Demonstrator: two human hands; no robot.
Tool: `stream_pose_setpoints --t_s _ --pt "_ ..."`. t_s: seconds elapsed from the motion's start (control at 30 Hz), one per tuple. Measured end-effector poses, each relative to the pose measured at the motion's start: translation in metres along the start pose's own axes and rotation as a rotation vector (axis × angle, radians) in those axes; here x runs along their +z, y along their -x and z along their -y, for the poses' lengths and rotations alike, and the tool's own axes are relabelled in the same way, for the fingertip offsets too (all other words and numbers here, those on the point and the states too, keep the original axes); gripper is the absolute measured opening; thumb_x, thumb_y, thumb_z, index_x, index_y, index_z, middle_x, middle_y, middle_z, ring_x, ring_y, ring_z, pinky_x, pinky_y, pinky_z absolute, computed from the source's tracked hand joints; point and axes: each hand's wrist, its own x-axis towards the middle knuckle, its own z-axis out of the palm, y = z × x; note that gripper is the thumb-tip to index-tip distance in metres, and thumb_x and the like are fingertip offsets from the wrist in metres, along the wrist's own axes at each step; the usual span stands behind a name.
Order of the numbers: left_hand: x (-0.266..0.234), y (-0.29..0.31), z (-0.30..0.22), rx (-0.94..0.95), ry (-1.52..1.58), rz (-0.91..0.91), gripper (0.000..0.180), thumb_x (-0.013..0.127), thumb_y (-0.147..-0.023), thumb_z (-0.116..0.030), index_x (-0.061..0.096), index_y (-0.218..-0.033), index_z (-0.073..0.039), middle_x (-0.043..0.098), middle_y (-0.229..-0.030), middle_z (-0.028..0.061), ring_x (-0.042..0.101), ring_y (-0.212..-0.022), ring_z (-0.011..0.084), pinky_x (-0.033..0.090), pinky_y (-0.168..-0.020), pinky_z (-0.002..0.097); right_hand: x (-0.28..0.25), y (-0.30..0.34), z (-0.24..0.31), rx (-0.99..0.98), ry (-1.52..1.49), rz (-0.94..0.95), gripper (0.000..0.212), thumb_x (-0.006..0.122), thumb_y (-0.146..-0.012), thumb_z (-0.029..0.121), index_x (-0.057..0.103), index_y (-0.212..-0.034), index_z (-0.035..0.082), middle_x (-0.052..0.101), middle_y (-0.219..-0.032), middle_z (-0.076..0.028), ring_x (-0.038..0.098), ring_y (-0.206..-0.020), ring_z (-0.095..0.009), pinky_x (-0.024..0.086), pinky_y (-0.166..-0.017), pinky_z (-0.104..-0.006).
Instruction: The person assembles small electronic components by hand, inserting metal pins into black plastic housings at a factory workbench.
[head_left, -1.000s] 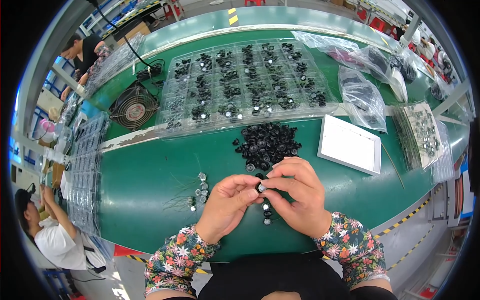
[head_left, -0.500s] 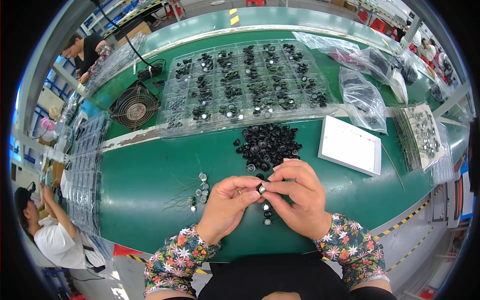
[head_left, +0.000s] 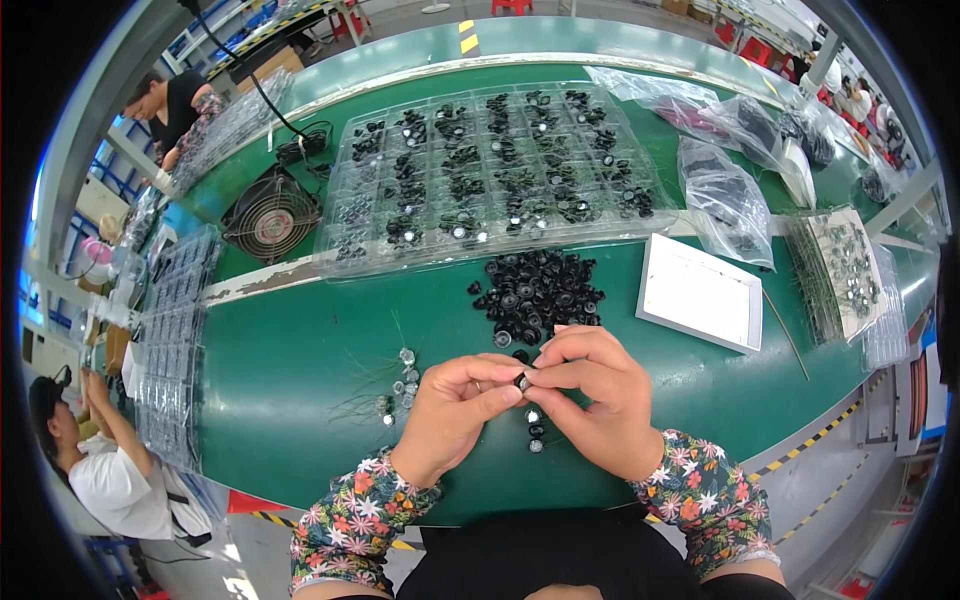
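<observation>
Between the fingertips of my left hand (head_left: pixel 455 410) and my right hand (head_left: pixel 600 395) is a small round black part with a silvery face (head_left: pixel 522 381). Both hands pinch it, and the fingers cover much of it. Just below, a short row of black and silver round parts (head_left: pixel 535 432) lies on the green table. Beyond my fingertips sits a heap of black ring-like caps (head_left: pixel 540 290). Left of my left hand are several silvery round pieces (head_left: pixel 407 375) with thin green wires.
A clear compartment tray (head_left: pixel 480 170) full of black parts stands behind the heap. To the right lie a white box lid (head_left: pixel 700 293), plastic bags (head_left: pixel 725 190) and a wired-parts stack (head_left: pixel 845 265). A black fan (head_left: pixel 270 215) is at left; co-workers (head_left: pixel 110 470) sit beyond.
My fingers have shifted slightly around the small part, so less of its silvery face shows. Both hands stay in nearly the same place.
</observation>
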Motion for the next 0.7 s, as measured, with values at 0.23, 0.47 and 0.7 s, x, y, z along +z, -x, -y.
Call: stream_pose_setpoints --t_s 0.23,0.47,0.7 --pt "-0.0004 0.0004 0.0016 -0.090 0.136 -0.033 0.017 0.060 -0.086 0.004 0.064 -0.102 -0.002 0.063 -0.105 0.0116 0.063 -0.096 0.0203 0.053 -0.086 0.0345 0.0009 -0.0026 -0.0018 -0.161 0.113 -0.002 0.018 0.071 -0.067 -0.003 0.064 -0.084 0.001 0.059 -0.089 -0.009 0.059 -0.085 -0.028 0.050 -0.084 -0.0442" --pt "-0.0031 -0.0004 0.0061 -0.089 0.135 -0.049 0.017 0.058 -0.089 0.000 0.063 -0.105 -0.003 0.065 -0.104 0.0102 0.063 -0.095 0.0187 0.053 -0.086 0.0339 0.0045 -0.0006 -0.0041 -0.049 0.047 -0.013 0.018 0.071 -0.069 -0.001 0.064 -0.086 0.002 0.061 -0.092 -0.010 0.060 -0.086 -0.028 0.049 -0.084 -0.0406" --pt "-0.0045 -0.0010 0.0075 -0.067 0.106 -0.030 0.019 0.058 -0.088 0.001 0.063 -0.106 -0.003 0.065 -0.105 0.0107 0.063 -0.095 0.0187 0.053 -0.085 0.0345 0.0040 -0.0001 -0.0044 0.284 -0.282 -0.004 0.016 0.071 -0.073 0.001 0.063 -0.087 0.002 0.063 -0.093 -0.010 0.061 -0.087 -0.023 0.049 -0.078 -0.0315"
